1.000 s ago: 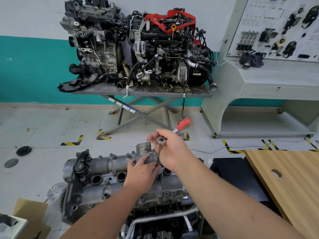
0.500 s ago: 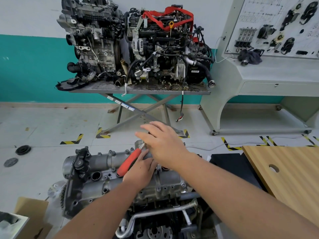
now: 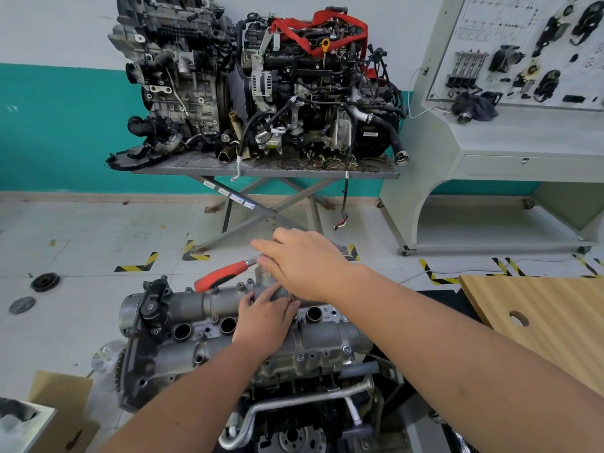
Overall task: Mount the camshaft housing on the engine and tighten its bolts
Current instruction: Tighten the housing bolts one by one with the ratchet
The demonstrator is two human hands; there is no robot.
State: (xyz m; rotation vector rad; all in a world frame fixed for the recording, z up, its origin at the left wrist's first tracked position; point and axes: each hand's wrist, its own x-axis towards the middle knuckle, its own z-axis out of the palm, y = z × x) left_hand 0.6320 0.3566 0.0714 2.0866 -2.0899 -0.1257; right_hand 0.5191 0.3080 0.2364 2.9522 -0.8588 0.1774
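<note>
The grey cast-aluminium camshaft housing (image 3: 228,331) is sitting on top of the engine (image 3: 294,403), near the viewer. The right hand (image 3: 304,263) is lying over the head of the red-handled ratchet wrench (image 3: 222,276), fingers mostly straight; its grip underneath is hidden. The left hand (image 3: 264,318) is resting on the housing, fingertips tucked beneath the right hand.

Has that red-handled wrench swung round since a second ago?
Yes. The red handle pointed away to the right beyond the right hand; now it points left, over the camshaft housing.
</note>
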